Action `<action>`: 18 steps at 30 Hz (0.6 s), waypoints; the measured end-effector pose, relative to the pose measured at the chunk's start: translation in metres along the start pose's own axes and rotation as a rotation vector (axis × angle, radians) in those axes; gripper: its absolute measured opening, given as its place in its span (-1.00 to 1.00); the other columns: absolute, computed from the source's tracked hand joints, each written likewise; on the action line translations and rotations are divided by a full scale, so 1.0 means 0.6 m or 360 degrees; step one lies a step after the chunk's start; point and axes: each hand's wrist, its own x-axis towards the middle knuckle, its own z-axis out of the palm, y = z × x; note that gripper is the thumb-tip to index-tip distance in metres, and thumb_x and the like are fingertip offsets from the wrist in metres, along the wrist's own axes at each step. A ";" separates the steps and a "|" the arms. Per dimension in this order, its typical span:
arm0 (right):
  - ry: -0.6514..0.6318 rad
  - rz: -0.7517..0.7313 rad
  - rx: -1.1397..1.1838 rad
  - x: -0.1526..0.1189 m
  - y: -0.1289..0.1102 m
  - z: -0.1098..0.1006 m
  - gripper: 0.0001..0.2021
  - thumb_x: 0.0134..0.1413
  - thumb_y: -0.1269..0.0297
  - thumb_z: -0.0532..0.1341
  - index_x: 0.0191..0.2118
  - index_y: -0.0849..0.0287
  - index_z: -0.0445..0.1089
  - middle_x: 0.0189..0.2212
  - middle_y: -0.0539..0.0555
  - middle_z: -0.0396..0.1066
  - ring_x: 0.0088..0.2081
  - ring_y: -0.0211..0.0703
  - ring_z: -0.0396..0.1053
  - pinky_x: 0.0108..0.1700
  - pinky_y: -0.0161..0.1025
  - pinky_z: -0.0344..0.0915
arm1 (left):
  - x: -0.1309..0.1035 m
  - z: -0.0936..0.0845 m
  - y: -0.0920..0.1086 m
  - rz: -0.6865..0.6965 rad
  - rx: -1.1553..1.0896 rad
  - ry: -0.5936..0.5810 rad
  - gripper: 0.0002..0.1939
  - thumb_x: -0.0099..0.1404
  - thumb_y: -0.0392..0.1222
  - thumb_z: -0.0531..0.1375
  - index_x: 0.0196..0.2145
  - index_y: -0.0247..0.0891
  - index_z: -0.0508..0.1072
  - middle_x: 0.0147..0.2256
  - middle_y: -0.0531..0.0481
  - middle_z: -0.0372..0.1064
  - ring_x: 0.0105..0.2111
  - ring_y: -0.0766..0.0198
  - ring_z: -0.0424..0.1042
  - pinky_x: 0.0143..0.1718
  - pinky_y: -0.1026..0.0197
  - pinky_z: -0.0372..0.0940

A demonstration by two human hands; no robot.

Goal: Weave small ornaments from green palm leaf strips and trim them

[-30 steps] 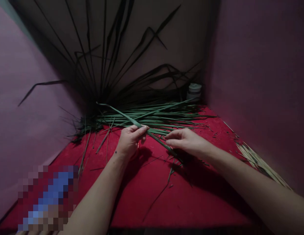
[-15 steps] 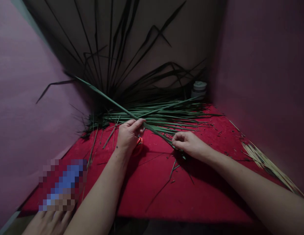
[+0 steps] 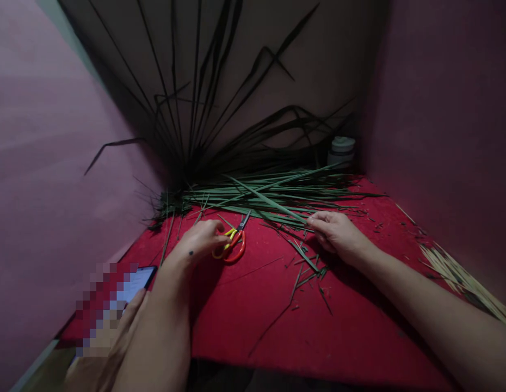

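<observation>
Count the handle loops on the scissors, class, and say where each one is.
2: the red loop is on the right, and the yellow loop is on the left, partly covered by the left hand.

Dim light falls across the red cloth, its source out of view, with the left wall brightest and the back wall sunk in gloom. Dark, soft-edged shadows spread beneath both forearms. A phone screen shines pale beyond the cloth's near left corner, partly masked by coarse pixel blocks. Fine debris looks soft; the dark leaves lose detail.
</observation>
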 end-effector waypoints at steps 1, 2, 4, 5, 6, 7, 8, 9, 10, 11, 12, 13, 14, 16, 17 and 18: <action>-0.0022 0.0004 0.0067 0.001 -0.001 -0.002 -0.72 -0.08 0.10 0.21 -0.52 0.15 0.13 -0.82 -0.17 0.02 -0.79 -0.45 -0.15 -0.75 -0.42 -0.26 | -0.003 0.007 0.003 0.0006 0.0097 -0.0052 -0.83 -0.15 -0.08 0.30 -0.57 -0.18 0.46 -0.60 0.03 0.38 -0.55 0.23 0.34 -0.56 0.27 0.03; -0.0039 0.0008 0.0141 0.002 -0.002 -0.005 -0.71 -0.09 0.10 0.22 -0.51 0.15 0.12 -0.81 -0.17 0.02 -0.79 -0.45 -0.15 -0.75 -0.43 -0.25 | -0.006 0.014 0.008 0.0014 0.0185 -0.0097 -0.84 -0.14 -0.08 0.30 -0.56 -0.17 0.45 -0.60 0.03 0.38 -0.55 0.23 0.34 -0.56 0.27 0.02; -0.0051 0.0014 0.0280 0.005 -0.006 -0.013 -0.70 -0.13 0.11 0.26 -0.49 0.16 0.13 -0.79 -0.18 0.03 -0.79 -0.46 -0.12 -0.75 -0.45 -0.23 | -0.009 0.028 0.019 0.0034 0.0336 -0.0163 -0.88 -0.07 -0.10 0.25 -0.56 -0.18 0.43 -0.58 0.02 0.38 -0.55 0.23 0.34 -0.54 0.26 0.01; -0.0049 0.0012 0.0328 0.006 -0.007 -0.018 -0.69 -0.15 0.12 0.28 -0.48 0.16 0.14 -0.78 -0.18 0.04 -0.78 -0.47 -0.11 -0.75 -0.45 -0.22 | -0.010 0.034 0.025 0.0043 0.0399 -0.0185 -0.89 -0.03 -0.11 0.22 -0.55 -0.18 0.42 -0.56 0.00 0.39 -0.54 0.22 0.35 -0.53 0.25 0.01; -0.0048 0.0005 0.0358 0.008 -0.009 -0.023 -0.69 -0.15 0.13 0.28 -0.47 0.16 0.14 -0.78 -0.18 0.05 -0.78 -0.47 -0.09 -0.75 -0.46 -0.21 | -0.011 0.038 0.030 0.0050 0.0456 -0.0202 -0.90 0.00 -0.12 0.19 -0.54 -0.18 0.41 -0.55 -0.03 0.40 -0.53 0.21 0.36 -0.52 0.25 0.02; -0.0046 -0.0009 0.0365 0.009 -0.009 -0.027 -0.69 -0.15 0.13 0.28 -0.47 0.17 0.14 -0.77 -0.18 0.06 -0.78 -0.46 -0.07 -0.76 -0.46 -0.19 | -0.011 0.042 0.034 0.0053 0.0506 -0.0215 -0.90 0.03 -0.13 0.17 -0.53 -0.18 0.41 -0.53 -0.05 0.41 -0.52 0.19 0.37 -0.51 0.24 0.04; -0.0044 -0.0023 0.0351 0.010 -0.010 -0.030 -0.70 -0.14 0.13 0.27 -0.47 0.17 0.15 -0.77 -0.17 0.07 -0.78 -0.46 -0.05 -0.76 -0.46 -0.18 | -0.012 0.046 0.038 0.0050 0.0552 -0.0222 -0.90 0.06 -0.14 0.14 -0.51 -0.19 0.41 -0.52 -0.08 0.41 -0.51 0.17 0.38 -0.50 0.23 0.05; -0.0035 -0.0033 0.0321 0.011 -0.010 -0.032 -0.72 -0.12 0.13 0.26 -0.47 0.17 0.16 -0.76 -0.16 0.10 -0.78 -0.45 -0.02 -0.77 -0.46 -0.15 | -0.012 0.048 0.042 0.0046 0.0592 -0.0222 -0.89 0.08 -0.15 0.13 -0.49 -0.19 0.42 -0.51 -0.10 0.42 -0.50 0.14 0.39 -0.50 0.22 0.06; -0.0022 -0.0037 0.0284 0.011 -0.010 -0.033 -0.73 -0.11 0.14 0.25 -0.47 0.18 0.16 -0.75 -0.14 0.13 -0.77 -0.44 0.01 -0.77 -0.46 -0.11 | -0.013 0.050 0.045 0.0041 0.0626 -0.0211 -0.87 0.09 -0.16 0.11 -0.45 -0.20 0.43 -0.50 -0.13 0.42 -0.49 0.12 0.40 -0.49 0.21 0.08; -0.0001 -0.0035 0.0241 0.011 -0.011 -0.032 -0.75 -0.10 0.15 0.24 -0.47 0.18 0.17 -0.73 -0.13 0.17 -0.77 -0.43 0.05 -0.77 -0.46 -0.06 | -0.015 0.051 0.050 0.0043 0.0651 -0.0190 -0.84 0.11 -0.16 0.10 -0.39 -0.22 0.44 -0.48 -0.15 0.42 -0.47 0.09 0.41 -0.49 0.20 0.09; 0.0019 -0.0024 0.0195 0.010 -0.011 -0.031 -0.76 -0.08 0.16 0.22 -0.46 0.18 0.18 -0.72 -0.11 0.20 -0.76 -0.42 0.09 -0.77 -0.46 -0.02 | -0.016 0.052 0.056 0.0057 0.0667 -0.0163 -0.80 0.13 -0.16 0.09 -0.32 -0.23 0.44 -0.44 -0.18 0.42 -0.44 0.06 0.42 -0.48 0.19 0.11; 0.0034 -0.0009 0.0152 0.009 -0.012 -0.029 -0.78 -0.07 0.17 0.21 -0.46 0.18 0.18 -0.72 -0.10 0.22 -0.76 -0.40 0.11 -0.77 -0.45 0.00 | -0.018 0.054 0.064 0.0085 0.0675 -0.0129 -0.77 0.15 -0.15 0.08 -0.24 -0.23 0.43 -0.38 -0.20 0.42 -0.40 0.03 0.42 -0.46 0.17 0.13; 0.0044 0.0008 0.0111 0.008 -0.012 -0.027 -0.79 -0.05 0.18 0.20 -0.47 0.18 0.18 -0.73 -0.10 0.22 -0.76 -0.40 0.10 -0.77 -0.45 0.00 | -0.019 0.055 0.074 0.0125 0.0680 -0.0100 -0.74 0.18 -0.14 0.08 -0.18 -0.22 0.41 -0.30 -0.20 0.42 -0.33 0.03 0.43 -0.42 0.17 0.16; 0.0046 0.0028 0.0045 0.005 -0.012 -0.023 -0.80 -0.02 0.19 0.17 -0.49 0.17 0.17 -0.76 -0.12 0.19 -0.79 -0.41 0.05 -0.79 -0.45 -0.06 | -0.021 0.061 0.100 0.0337 0.0600 -0.0043 -0.75 0.24 -0.15 0.06 -0.14 -0.16 0.41 -0.18 -0.14 0.38 -0.22 0.09 0.41 -0.31 0.18 0.20; 0.0041 0.0025 0.0024 0.005 -0.012 -0.021 -0.80 0.00 0.19 0.16 -0.49 0.17 0.17 -0.78 -0.13 0.16 -0.81 -0.42 0.01 -0.80 -0.45 -0.10 | -0.020 0.066 0.115 0.0509 0.0507 -0.0031 -0.76 0.27 -0.17 0.04 -0.15 -0.14 0.42 -0.16 -0.10 0.37 -0.20 0.15 0.40 -0.26 0.21 0.21; 0.0034 0.0010 0.0011 0.004 -0.011 -0.021 -0.79 0.01 0.19 0.15 -0.50 0.16 0.17 -0.79 -0.14 0.14 -0.82 -0.43 -0.03 -0.81 -0.45 -0.13 | -0.018 0.072 0.131 0.0723 0.0385 -0.0035 -0.77 0.30 -0.19 0.02 -0.18 -0.14 0.44 -0.17 -0.07 0.37 -0.20 0.20 0.39 -0.23 0.24 0.21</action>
